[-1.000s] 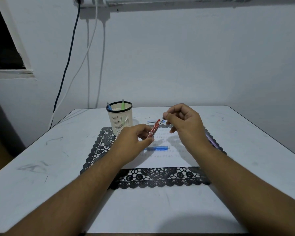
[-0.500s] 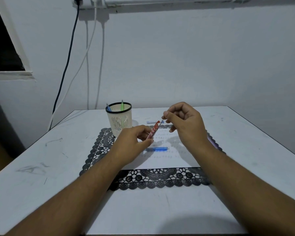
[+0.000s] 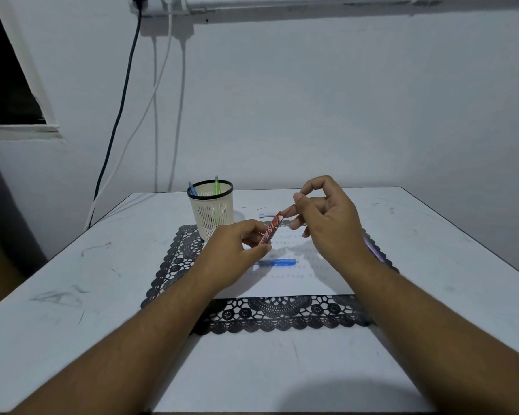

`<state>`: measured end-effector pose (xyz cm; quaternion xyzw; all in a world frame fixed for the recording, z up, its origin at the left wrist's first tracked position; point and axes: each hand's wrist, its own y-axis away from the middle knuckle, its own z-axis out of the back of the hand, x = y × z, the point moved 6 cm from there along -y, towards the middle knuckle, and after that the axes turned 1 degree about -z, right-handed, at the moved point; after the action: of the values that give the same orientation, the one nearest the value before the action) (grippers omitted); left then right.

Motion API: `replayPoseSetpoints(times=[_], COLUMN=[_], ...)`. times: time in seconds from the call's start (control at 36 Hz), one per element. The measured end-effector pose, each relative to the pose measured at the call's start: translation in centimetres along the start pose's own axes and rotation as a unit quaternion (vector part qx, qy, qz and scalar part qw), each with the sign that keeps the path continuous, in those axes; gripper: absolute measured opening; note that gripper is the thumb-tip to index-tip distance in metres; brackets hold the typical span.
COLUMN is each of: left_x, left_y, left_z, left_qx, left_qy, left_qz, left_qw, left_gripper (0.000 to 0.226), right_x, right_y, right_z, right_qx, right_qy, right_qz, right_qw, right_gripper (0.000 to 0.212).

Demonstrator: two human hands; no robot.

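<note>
My left hand [image 3: 234, 253] grips a slim red case [image 3: 271, 228], held tilted above a white sheet of paper [image 3: 285, 280]. My right hand [image 3: 327, 223] pinches a very thin lead or rod [image 3: 287, 210] between thumb and forefinger at the case's upper end. A blue pen [image 3: 277, 262] lies on the paper below the hands. The paper rests on a black lace mat [image 3: 276, 316].
A cream mesh pen cup [image 3: 211, 215] with a blue and a green pen stands at the mat's back left corner. A purple pen [image 3: 373, 250] lies partly hidden behind my right wrist. A small white item [image 3: 265, 215] lies behind the hands. Cables hang down the wall at left.
My right hand has lifted slightly and drawn up and to the right from the case's end, with the thin lead now showing between them. My left hand holds the case still.
</note>
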<state>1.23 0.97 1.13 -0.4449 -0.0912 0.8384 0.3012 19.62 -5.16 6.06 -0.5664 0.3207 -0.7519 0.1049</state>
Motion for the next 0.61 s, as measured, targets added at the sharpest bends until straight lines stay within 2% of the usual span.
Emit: replayPoseSetpoints(times=[0.17, 0.28, 0.39, 0.5, 0.61], left_x=[0.0, 0.0, -0.2, -0.5, -0.4], left_y=[0.0, 0.1, 0.0, -0.1, -0.1], left_z=[-0.1, -0.1, 0.1, 0.3, 0.3], left_qx=[0.003, 0.002, -0.01, -0.011, -0.003], left_qy=[0.007, 0.015, 0.034, 0.099, 0.185], left_qz=[-0.004, -0.012, -0.021, -0.026, -0.009], left_qw=[1.0, 1.0, 0.999, 0.995, 0.983], left_gripper=[0.026, 0.028, 0.044, 0.063, 0.064], right_x=[0.6, 0.5, -1.2, -3.6, -5.1], right_y=[-0.2, -0.6, -1.0, -1.2, -1.1], right_z=[0.9, 2.1, 2.6, 2.9, 2.7], right_qx=[-0.026, -0.085, -0.125, -0.152, -0.151], right_qy=[-0.028, -0.121, -0.237, -0.304, -0.36], right_qz=[0.001, -0.039, -0.135, -0.222, -0.266], right_qw=[0.999, 0.988, 0.954, 0.914, 0.882], right_gripper=[0.008, 0.005, 0.006, 0.003, 0.004])
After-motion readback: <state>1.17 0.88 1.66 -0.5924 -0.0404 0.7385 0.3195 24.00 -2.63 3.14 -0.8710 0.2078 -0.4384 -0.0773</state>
